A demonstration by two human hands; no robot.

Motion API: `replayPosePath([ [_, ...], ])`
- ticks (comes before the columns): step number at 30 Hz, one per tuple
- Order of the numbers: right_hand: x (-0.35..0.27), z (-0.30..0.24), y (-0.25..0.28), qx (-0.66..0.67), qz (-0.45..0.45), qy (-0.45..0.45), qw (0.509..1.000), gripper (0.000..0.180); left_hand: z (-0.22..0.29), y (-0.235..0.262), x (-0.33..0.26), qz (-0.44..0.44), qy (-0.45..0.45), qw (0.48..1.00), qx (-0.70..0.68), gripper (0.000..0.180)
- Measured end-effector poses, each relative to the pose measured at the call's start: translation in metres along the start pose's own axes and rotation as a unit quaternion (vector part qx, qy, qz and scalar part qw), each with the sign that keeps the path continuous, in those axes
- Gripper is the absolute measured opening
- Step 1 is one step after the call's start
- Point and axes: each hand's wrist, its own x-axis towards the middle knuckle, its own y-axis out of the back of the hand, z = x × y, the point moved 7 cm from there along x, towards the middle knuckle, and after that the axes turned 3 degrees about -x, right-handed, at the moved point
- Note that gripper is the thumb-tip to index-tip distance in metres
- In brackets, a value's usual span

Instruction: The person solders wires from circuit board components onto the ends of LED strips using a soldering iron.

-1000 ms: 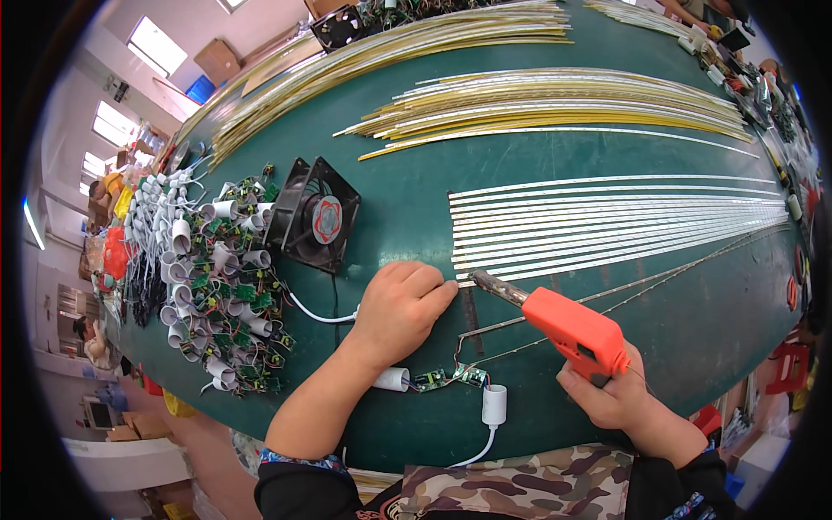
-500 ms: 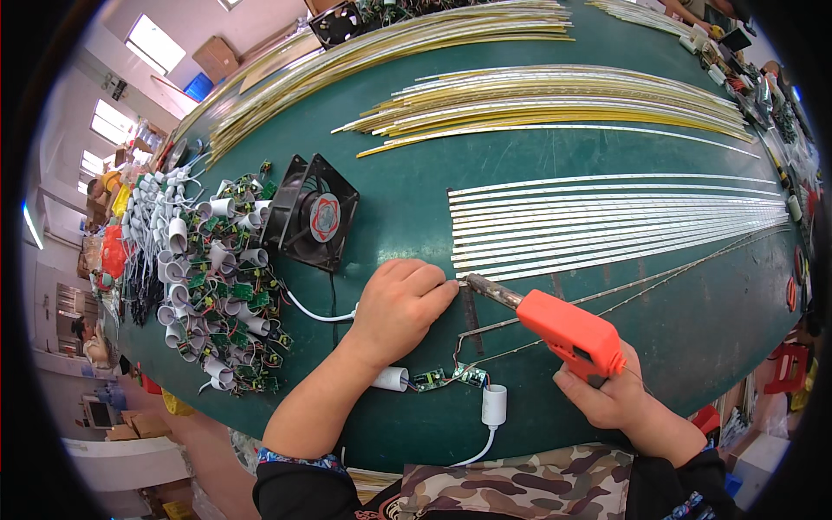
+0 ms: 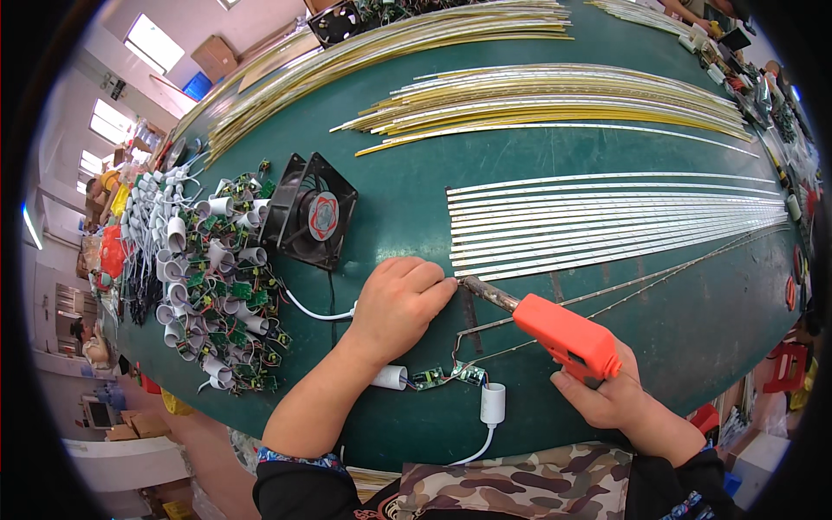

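My right hand [image 3: 611, 394] grips a red soldering gun [image 3: 568, 334], its metal barrel pointing left. The barrel's tip meets the fingertips of my left hand [image 3: 400, 303], beside the lower left end of a row of white LED strips [image 3: 598, 227]. My left fingers are pinched together; what they hold is hidden. Below them lie small green circuit boards [image 3: 469, 373], wired between a white tube [image 3: 392, 378] and a white cap with a cable [image 3: 492, 404]. Two thin strips [image 3: 555, 305] run from the boards toward the right.
At left lies a heap of white caps with circuit boards [image 3: 221, 286]. A black fan [image 3: 314, 212] stands beside it. Bundles of yellow and white strips [image 3: 555, 100] lie farther back on the green table [image 3: 399, 208]. Another person's arm [image 3: 689, 13] shows at the far right.
The soldering gun has shifted very slightly left, its tip closer to my left fingertips. My left hand has hardly moved.
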Motion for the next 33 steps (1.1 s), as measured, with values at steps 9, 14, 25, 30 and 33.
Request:
replayPosePath([
  [9,-0.008,0.003,0.008,0.037,0.001,-0.032,0.999,0.043,0.001,0.001,-0.001,-0.006,0.002,1.0,-0.001,0.02],
  [14,-0.007,0.0,0.007,0.045,0.012,-0.042,0.998,0.041,0.0,0.0,-0.001,-0.007,0.002,1.0,-0.003,0.021],
  [25,-0.01,-0.002,0.01,0.052,0.016,-0.025,0.998,0.043,0.0,0.0,-0.003,-0.01,0.0,1.0,-0.001,0.022],
  [30,-0.014,-0.003,0.012,0.053,0.025,-0.022,0.998,0.043,0.002,0.001,-0.001,-0.009,-0.007,1.0,0.006,0.022],
  [33,-0.019,-0.002,0.013,0.055,0.032,-0.019,0.998,0.044,0.002,0.0,-0.002,-0.019,-0.006,1.0,0.008,0.024],
])
